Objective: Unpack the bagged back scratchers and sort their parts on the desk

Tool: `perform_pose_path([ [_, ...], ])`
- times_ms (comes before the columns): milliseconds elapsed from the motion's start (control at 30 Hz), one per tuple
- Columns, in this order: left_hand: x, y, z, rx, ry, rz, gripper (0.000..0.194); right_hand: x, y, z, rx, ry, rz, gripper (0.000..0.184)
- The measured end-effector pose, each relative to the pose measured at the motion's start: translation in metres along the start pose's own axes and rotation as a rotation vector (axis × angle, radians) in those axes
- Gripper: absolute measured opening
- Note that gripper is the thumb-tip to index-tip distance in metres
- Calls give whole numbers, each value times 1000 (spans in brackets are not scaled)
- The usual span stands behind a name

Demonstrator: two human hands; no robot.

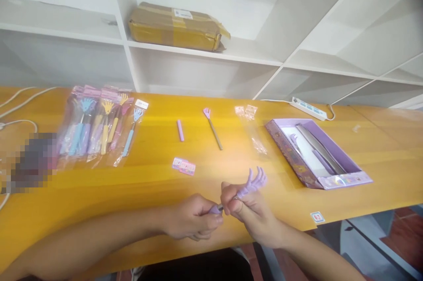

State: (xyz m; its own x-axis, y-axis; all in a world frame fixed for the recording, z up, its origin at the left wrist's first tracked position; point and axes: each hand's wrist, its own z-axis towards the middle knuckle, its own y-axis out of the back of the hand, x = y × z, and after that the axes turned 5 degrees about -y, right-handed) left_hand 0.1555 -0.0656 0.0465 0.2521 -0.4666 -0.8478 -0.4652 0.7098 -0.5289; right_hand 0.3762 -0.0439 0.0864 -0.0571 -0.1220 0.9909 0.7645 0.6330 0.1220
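Taking the joined hands as the clock's centre, the left hand [197, 217] is curling its fingers closed around the lavender grip [215, 209] of a back scratcher [251, 185] with a hand-shaped plastic head and a silvery metal rod. The right hand [253, 215] is pinching the rod just below the head, thumb and fingers pressed in, so the head is pointing toward 1 o'clock. The scratcher is being held above the near edge of the yellow wooden table [148, 184]. The step in hand is seemingly working rod and grip against each other; whether they are being joined or drawn apart is not showing. The next move is probably calling for both holds staying firm and in line.

A small square blue-edged sticker [317, 217] is lying at 3 o'clock. Pink-and-blue printed cards [183, 166] are lying toward 11, with a short pink plastic tube [180, 131] beyond. At 12, a pink-headed scratcher with a bare metal rod [214, 133] is resting; clear plastic sleeves [256, 135] are lying at 1. An open purple cardboard box [346, 181] is sitting at 2, and bagged multicoloured scratchers [106, 129] are lying at 10.
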Motion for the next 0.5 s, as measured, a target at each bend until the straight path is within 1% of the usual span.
perform_pose_path([
  [100, -2, -6, -2, 28, -17, 32, 60, 11, 0, -4, 33, 63, -65, 40],
  [267, -1, -10, -2, 34, -16, 68, 61, 16, 3, -6, 28, 71, -61, 41],
  [333, -1, -12, 0, 36, -25, 34, 61, 15, 9, -6, 49, 26, -45, 43],
  [400, -2, -14, 1, 25, -42, 25, 60, 13, 14, -6, 114, -62, -38, 42],
  [467, -6, -14, 2, -4, -47, 59, 57, 9, 16, -6, 183, -136, -45, 37],
  [500, -9, -13, 2, -16, -36, 93, 56, 7, 15, -5, 194, -144, -41, 36],
])
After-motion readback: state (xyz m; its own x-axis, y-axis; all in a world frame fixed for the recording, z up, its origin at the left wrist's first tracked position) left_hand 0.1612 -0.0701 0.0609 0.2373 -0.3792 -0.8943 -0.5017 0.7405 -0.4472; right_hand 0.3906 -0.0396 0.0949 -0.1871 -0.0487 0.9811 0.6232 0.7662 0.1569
